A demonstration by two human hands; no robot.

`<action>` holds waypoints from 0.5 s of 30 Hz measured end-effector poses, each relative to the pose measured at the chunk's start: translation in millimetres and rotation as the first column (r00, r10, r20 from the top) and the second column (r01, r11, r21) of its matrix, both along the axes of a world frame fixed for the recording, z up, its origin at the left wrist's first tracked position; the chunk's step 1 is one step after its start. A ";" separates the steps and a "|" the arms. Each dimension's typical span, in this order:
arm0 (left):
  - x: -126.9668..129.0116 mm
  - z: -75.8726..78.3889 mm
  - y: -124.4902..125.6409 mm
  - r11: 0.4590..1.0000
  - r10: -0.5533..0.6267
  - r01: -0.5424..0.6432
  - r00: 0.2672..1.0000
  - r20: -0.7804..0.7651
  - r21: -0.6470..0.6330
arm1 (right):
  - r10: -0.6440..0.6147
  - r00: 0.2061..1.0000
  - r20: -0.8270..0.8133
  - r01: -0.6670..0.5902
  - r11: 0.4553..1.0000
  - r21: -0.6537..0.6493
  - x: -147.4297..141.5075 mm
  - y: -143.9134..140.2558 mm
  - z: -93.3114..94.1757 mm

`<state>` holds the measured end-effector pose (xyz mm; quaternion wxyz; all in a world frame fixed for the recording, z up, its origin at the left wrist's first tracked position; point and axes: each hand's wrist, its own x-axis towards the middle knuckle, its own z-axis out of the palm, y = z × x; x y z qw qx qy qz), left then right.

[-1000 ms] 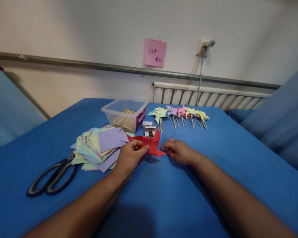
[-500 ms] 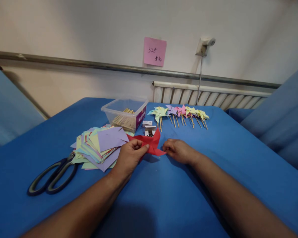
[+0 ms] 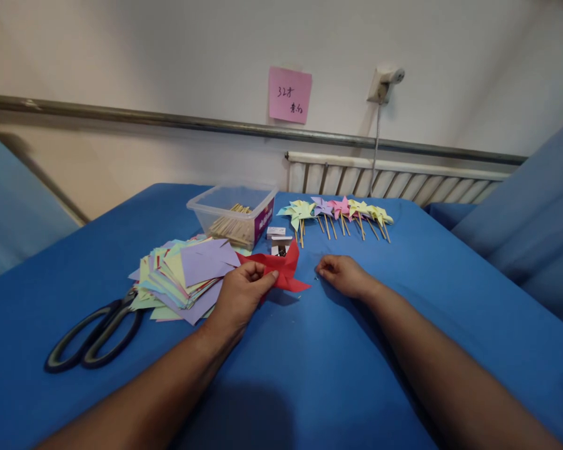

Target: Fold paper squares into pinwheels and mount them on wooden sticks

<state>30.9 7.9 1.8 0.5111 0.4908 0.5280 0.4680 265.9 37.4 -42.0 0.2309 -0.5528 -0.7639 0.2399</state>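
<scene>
Left hand (image 3: 238, 294): closed in a pinch on the red paper pinwheel (image 3: 281, 270), thumb on top, fingers beneath; folded points gathered near the centre. Pinwheel held just above the blue tabletop (image 3: 309, 375), directly in front of a small box of pins (image 3: 280, 240). Right hand (image 3: 342, 275): resting on the tabletop just right of the pinwheel, not touching it; fingers curled, tips drawn together near a tiny dark speck (image 3: 316, 278), possibly a pin. Whether anything is held there cannot be told.

Surroundings noted: stack of coloured paper squares (image 3: 187, 275) just left of the left hand; scissors (image 3: 91, 334) further left; clear tub of wooden sticks (image 3: 237, 215) behind; row of finished pinwheels (image 3: 338, 215) at the far edge.

Judgement on the step in hand, fastening the gathered points: keep the pinch tight at the centre so no flap springs loose. Fetch the fastener with the free hand only. Pierce straight through all layers at the middle, fingertips clear of the exit side. Avoid creasing the curved vanes flat.
</scene>
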 end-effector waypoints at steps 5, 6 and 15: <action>0.1 0.7 -0.5 1.000 0.001 -0.001 1.000 0.002 0.005 | -0.047 0.999 -0.004 0.047 0.999 -0.012 -1.1 2.7 -6.3; 0.3 1.0 -0.8 1.000 -0.001 0.001 1.000 0.002 0.006 | -0.059 0.998 0.001 0.059 0.998 -0.013 -2.9 2.2 -6.6; 0.9 1.7 -1.6 1.000 0.008 -0.008 1.000 -0.013 -0.001 | -0.012 0.997 0.073 0.013 1.000 -0.002 -13.3 -8.3 6.8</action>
